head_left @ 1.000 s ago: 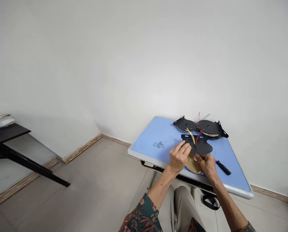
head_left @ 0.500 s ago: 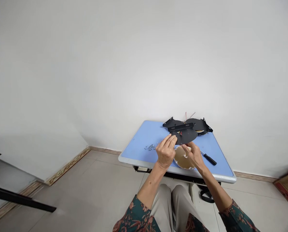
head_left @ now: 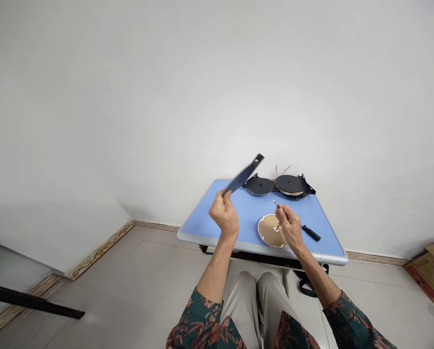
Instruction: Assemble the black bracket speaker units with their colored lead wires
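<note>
Two small items are held up above the blue-topped folding table (head_left: pixel 205 218). A narrow black metal bracket (head_left: pixel 245 173) is gripped near its lower end by the left hand (head_left: pixel 222 218), with the fingers closed around it. Its long axis is tilted, and its slotted free end points up and to the right, toward the upper centre of the frame, above the table's far half. A tiny pale part (head_left: pixel 275 202), too small to identify, is pinched between thumb and forefinger of the right hand (head_left: pixel 291 228), the other fingers being loosely curled. The step in hand is judged to be the looking over of these separate parts; with both hands occupied, a hand would need to be freed before anything else could be picked up. Just beneath the right hand, a brass-coloured round dish (head_left: pixel 269 230) with a notched rim is laid, and a black-handled screwdriver (head_left: pixel 311 232) is placed just beside it. Two round black plates (head_left: pixel 259 185) (head_left: pixel 290 183) are set at the table's far edge, with thin red wires (head_left: pixel 276 171) rising behind them.
</note>
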Available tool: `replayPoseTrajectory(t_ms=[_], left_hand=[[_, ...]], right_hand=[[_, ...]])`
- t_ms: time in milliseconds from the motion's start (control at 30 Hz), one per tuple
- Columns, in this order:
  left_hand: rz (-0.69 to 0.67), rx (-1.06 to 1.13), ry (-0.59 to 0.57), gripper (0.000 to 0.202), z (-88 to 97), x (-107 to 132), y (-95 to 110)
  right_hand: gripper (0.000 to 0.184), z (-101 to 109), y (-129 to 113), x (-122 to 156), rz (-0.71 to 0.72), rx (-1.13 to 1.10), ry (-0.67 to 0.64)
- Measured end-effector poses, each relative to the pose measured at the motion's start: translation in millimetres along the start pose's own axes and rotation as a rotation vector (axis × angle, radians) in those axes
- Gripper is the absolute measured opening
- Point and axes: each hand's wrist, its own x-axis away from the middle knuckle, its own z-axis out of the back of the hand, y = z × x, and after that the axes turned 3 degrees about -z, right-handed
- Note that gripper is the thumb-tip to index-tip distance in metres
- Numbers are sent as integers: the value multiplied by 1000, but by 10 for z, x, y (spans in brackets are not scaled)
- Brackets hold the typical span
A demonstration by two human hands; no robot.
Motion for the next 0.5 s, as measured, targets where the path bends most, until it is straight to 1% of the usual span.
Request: replayPoseTrajectory(t_ms=[33, 100, 200, 300, 367, 433, 500], left_hand=[[78, -7, 25, 29, 33, -73, -42], [175, -5, 60, 33, 112, -173, -153], [223, -28, 83, 36, 240, -187, -354], [246, -78, 69, 37, 326, -70, -528], [283, -74, 37, 36, 339, 43, -608], [348, -19, 6, 35, 309, 151, -669], [430, 79, -15, 36, 240, 228, -733]], right_hand=[[38, 37, 1, -7, -19, -77, 38], [37, 111, 19, -28, -53, -223, 97], [38, 205, 78, -51, -82, -379, 140], [41, 268, 141, -66, -114, -479, 166], [42, 287, 171, -85, -135, -530, 174], [41, 287, 191, -120, -146, -554, 166], [41, 277, 204, -168, -143, -539, 138]])
